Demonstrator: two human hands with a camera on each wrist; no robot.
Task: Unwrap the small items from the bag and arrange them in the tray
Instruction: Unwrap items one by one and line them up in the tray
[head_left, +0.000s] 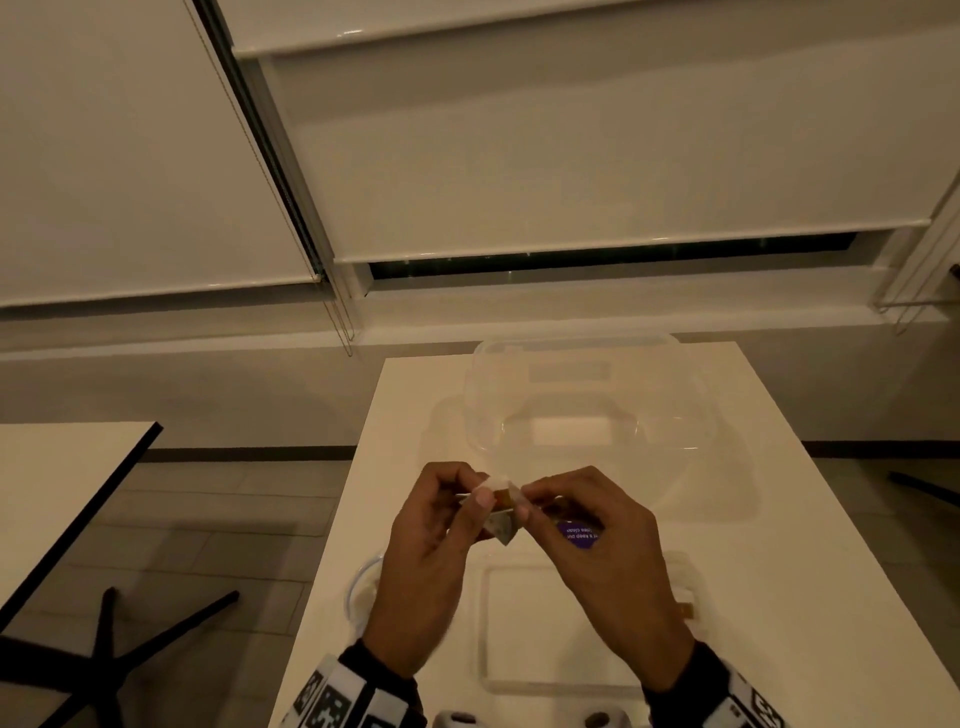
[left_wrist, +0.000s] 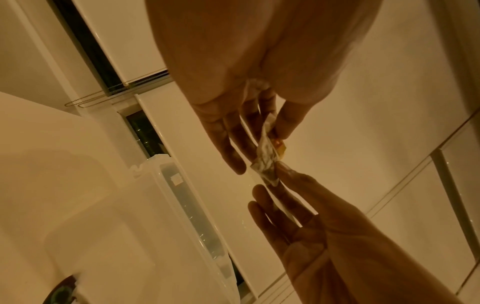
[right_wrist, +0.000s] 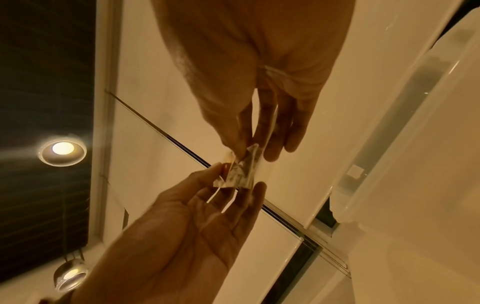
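Both hands meet at the centre of the head view, raised above the white rectangular surface (head_left: 779, 519) that runs from the lower middle toward the upper right of the frame. The left hand (head_left: 431, 545) and the right hand (head_left: 602, 540) each pinch one end of a small crinkled silver-and-white wrapper with an amber-coloured sweet showing inside it (head_left: 501, 506); the grip of each hand is closed on the wrapper between thumb and fingertips, with the remaining fingers loosely extended. In the left wrist view the wrapper (left_wrist: 266, 160) sits mid-frame between the two sets of fingers, the amber piece poking out at its right edge. In the right wrist view the same wrapper (right_wrist: 242, 170) is stretched between the hands, with pale strips of paper trailing down across the left palm. A purple patch with white lettering (head_left: 579, 535) shows just under the right hand's fingers; what it belongs to cannot be told. Beyond the hands, toward the top of the surface, stands a clear rectangular plastic container (head_left: 675, 410). Below the hands, near the bottom of the frame, lies a shallow clear plastic tray (head_left: 545, 623), and a small amber piece (head_left: 688, 610) lies at its right edge. Both wrists wear black-and-white patterned bands.
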